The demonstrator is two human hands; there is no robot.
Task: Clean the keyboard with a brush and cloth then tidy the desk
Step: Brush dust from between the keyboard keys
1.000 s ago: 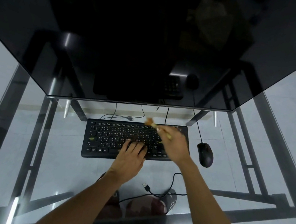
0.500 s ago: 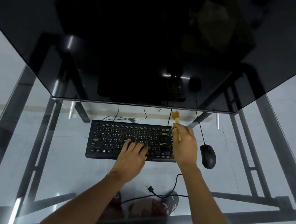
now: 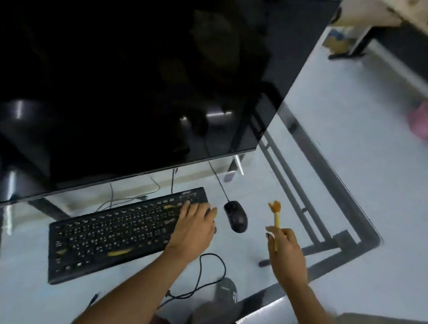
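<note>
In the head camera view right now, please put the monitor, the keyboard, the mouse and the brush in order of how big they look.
1. monitor
2. keyboard
3. mouse and brush: look alike; the brush is raised nearer the camera and partly hidden in the right hand, so unranked.

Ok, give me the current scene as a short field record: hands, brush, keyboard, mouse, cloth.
left hand: resting flat on the right end of the keyboard
right hand: raised right of the mouse, gripping the brush
brush: bristles up, off the keyboard
keyboard: black, lying at an angle on the glass desk, below the monitor
mouse: black, corded, between the two hands
cloth: none in view
</note>
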